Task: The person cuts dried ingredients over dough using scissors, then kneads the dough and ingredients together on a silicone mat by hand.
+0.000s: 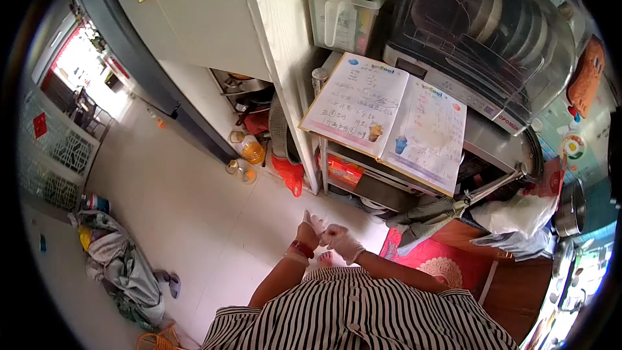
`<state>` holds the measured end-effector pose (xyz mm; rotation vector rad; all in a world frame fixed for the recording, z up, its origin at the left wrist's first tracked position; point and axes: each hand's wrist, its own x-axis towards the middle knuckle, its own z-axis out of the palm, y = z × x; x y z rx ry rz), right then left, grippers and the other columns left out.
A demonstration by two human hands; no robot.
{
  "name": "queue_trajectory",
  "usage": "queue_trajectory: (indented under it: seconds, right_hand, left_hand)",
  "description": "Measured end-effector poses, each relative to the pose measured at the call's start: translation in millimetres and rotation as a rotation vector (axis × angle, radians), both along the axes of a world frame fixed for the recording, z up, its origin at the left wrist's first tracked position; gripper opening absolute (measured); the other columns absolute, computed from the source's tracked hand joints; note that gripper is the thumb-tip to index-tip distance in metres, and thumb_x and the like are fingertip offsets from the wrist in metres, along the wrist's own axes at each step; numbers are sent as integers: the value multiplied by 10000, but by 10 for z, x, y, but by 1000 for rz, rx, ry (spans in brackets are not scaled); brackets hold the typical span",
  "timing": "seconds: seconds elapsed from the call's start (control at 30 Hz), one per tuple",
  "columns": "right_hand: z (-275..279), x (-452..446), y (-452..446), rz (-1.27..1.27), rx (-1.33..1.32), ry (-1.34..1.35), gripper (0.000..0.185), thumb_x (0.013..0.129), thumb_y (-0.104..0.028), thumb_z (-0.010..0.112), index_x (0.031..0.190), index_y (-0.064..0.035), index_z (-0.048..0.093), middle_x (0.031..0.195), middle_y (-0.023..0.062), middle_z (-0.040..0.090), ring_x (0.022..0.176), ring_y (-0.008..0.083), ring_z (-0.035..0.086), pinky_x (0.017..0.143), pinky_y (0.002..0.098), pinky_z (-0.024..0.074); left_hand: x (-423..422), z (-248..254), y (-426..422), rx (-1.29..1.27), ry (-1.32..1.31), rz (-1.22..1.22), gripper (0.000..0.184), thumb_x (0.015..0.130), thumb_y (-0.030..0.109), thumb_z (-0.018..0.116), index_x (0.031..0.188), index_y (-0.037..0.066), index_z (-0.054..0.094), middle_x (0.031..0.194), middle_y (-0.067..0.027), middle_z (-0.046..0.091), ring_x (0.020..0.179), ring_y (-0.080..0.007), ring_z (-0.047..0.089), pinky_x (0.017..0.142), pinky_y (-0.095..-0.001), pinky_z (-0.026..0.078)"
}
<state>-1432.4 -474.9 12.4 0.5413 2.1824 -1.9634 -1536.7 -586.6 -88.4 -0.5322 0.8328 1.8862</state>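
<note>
Left hand point(310, 228): partly open, nearer the wearer than the notebook point(389, 116).
Right hand point(343, 244): curled against the left (pinching or not, cannot tell).
Gloves point(350, 248): thin, pale, on both hands, below the notebook in view.
Dish cabinet point(479, 39): beyond the notebook, plates point(440, 10) inside.

Glaring doorway, window glare lower right, fisheye curvature, black corners

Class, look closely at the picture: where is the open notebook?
In the head view, the open notebook lies right of centre, towards the top, just below the dish cabinet.
</note>
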Motion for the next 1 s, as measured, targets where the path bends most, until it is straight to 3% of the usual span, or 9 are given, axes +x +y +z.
queue_trajectory:
  seconds: [0.17, 0.23, 0.3, 0.37, 0.5, 0.7, 0.77, 0.9, 1.0]
  right_hand:
    - [-180, -111, 156, -251, -1063, -153, 132, 915, -187, 683, 941, -67, 637, 844, 36, 654, 682, 111, 588, 613, 267, 510]
    - [-74, -208, 151, -142, -964, -131, 150, 919, -203, 657, 973, -65, 633, 878, 30, 661, 709, 125, 609, 613, 287, 520]
    - [205, -272, 38, -200, -90, -309, 290, 953, -345, 617, 929, -58, 647, 918, 126, 729, 857, 241, 697, 658, 386, 531]
    - [-108, -315, 133, -124, 409, -166, 387, 961, -400, 596, 1076, -33, 637, 999, 209, 746, 906, 360, 725, 713, 484, 556]
    - [73, -490, 210, -153, 719, -134, 395, 1010, -414, 504, 1232, -100, 593, 979, 205, 745, 859, 442, 714, 775, 553, 555]
    - [285, -679, 56, 256, 945, -18, 563, 1005, -292, 461, 1538, -148, 352, 885, 217, 726, 831, 410, 727, 704, 544, 565]
    - [363, -691, 29, 282, 912, 2, 664, 991, -255, 462, 1594, -140, 207, 868, 220, 715, 824, 424, 718, 713, 529, 566]
    - [580, -725, -156, 27, 1353, 301, 379, 941, -223, 540, 1295, -89, 520, 696, 160, 689, 634, 388, 701, 557, 520, 549]
    - [534, -705, -168, 2, 951, -12, 284, 921, -267, 606, 1148, -96, 602, 796, 203, 714, 734, 410, 712, 627, 527, 551]
  left_hand:
    - [-75, 490, 278, -82, 126, -199, 622, 1080, 600, 342, 1286, 53, 555, 1230, -140, 611, 973, -293, 651, 896, -422, 554]
    - [-95, 365, 288, -214, 671, -251, 473, 1087, 468, 406, 1254, 54, 563, 1156, -125, 593, 951, -270, 644, 813, -399, 569]
    - [-165, -134, 237, -566, 1641, -222, 323, 1085, 330, 464, 1242, 63, 557, 1081, -107, 565, 931, -254, 636, 733, -384, 581]
    - [-119, 349, 462, -322, 528, -49, 242, 1072, 249, 467, 1199, 74, 575, 1075, -104, 547, 926, -238, 635, 749, -358, 569]
    - [-222, -236, 444, -212, 872, -201, 229, 1071, 286, 514, 1091, 82, 617, 1169, -101, 579, 984, -163, 587, 788, -321, 538]
    - [-501, -1236, 597, 264, 91, -55, 513, 1075, 549, 428, 1210, 95, 626, 1123, -73, 686, 952, -239, 641, 844, -407, 529]
    - [-625, -1166, 593, 366, 47, -19, 515, 1056, 555, 457, 1291, 124, 613, 1210, -51, 664, 1075, -253, 614, 919, -438, 505]
    - [-817, 108, 546, 268, 39, 44, 565, 1037, 576, 446, 1402, 157, 549, 1356, -28, 570, 1227, -250, 523, 1023, -475, 410]
    - [-929, 678, 501, 278, 74, 116, 613, 1026, 604, 423, 1450, 168, 494, 1432, -16, 496, 1298, -243, 455, 1069, -494, 334]
